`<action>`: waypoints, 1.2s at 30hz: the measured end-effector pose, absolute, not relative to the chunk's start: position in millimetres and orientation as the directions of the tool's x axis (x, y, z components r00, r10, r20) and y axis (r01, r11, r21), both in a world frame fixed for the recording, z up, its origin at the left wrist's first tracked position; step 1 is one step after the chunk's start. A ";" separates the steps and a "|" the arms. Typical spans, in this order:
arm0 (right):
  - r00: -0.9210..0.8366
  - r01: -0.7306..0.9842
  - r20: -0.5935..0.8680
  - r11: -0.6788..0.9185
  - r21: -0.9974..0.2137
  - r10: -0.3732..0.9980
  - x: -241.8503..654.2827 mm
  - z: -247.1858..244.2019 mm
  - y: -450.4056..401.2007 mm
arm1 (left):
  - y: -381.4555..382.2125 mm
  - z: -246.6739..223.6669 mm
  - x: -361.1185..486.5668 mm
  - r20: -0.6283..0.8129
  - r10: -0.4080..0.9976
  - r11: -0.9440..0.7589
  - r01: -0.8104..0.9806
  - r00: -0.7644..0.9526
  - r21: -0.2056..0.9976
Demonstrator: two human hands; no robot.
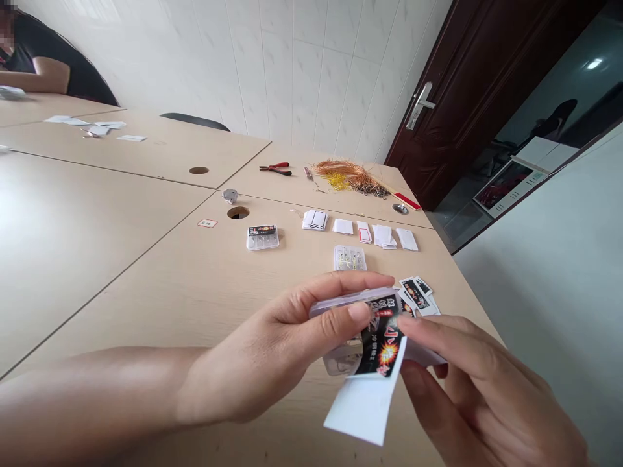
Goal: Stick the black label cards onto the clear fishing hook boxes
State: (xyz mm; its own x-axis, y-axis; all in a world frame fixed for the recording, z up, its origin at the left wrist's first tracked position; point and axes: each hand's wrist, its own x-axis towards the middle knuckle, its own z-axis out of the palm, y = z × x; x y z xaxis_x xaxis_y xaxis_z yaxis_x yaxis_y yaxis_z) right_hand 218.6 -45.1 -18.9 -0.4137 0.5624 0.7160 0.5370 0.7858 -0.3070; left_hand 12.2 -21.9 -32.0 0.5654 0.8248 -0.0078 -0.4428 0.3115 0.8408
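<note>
My left hand [292,337] grips a clear plastic box [335,363], its thumb on top and fingers behind. Across the box's right part lies a black label [372,353] with red and white lettering, and a white paper piece [363,408] hangs below it. My right hand [481,383] has its fingertips closed at the label's right edge, with a whitish piece between index finger and thumb. Beyond my hands sits a second clear box [349,258] with small items in compartments. More black labels [419,293] lie to the right, partly behind my hand.
Farther back are a labelled box [263,238], white card stacks [315,220], pliers [276,169], copper-coloured wires [341,168] and a crumpled silver object [230,195]. Holes [238,213] pierce the table [160,292]. A person [58,65] sits at the far left.
</note>
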 end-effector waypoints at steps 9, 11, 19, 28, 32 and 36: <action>-0.358 0.582 0.760 0.766 -0.272 0.542 213.2 -17.4 -41.8 | -23.5 -31.5 13.2 -0.010 0.802 0.379 -0.497 0.597 0.781; -0.358 0.586 0.759 0.764 -0.270 0.543 212.5 -18.2 -42.9 | -24.6 -30.6 12.9 -0.027 0.803 0.389 -0.491 0.595 0.779; -0.411 0.531 0.735 0.797 -0.287 0.539 213.6 -14.5 -41.5 | -24.6 -21.7 13.0 -0.165 0.796 0.475 -0.433 0.583 0.766; -0.414 0.517 0.765 0.819 -0.247 0.492 204.9 -11.0 -39.3 | -21.2 -24.6 14.6 -0.083 0.803 0.390 -0.415 0.590 0.822; -0.431 0.525 0.776 0.827 -0.200 0.461 203.1 -11.6 -37.6 | -22.5 -26.6 13.2 -0.086 0.809 0.362 -0.379 0.581 0.851; -0.410 0.538 0.794 0.822 -0.187 0.449 201.1 -11.6 -37.0 | -22.4 -23.6 12.8 -0.076 0.828 0.324 -0.364 0.555 0.873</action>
State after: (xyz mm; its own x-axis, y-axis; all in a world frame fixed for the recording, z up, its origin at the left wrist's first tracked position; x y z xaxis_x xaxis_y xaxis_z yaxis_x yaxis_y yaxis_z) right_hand 201.1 -37.0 -11.6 -0.4099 0.4493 0.7938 0.5380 0.8219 -0.1874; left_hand 12.8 -22.4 -23.6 0.5553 0.8282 -0.0759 -0.3639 0.3240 0.8733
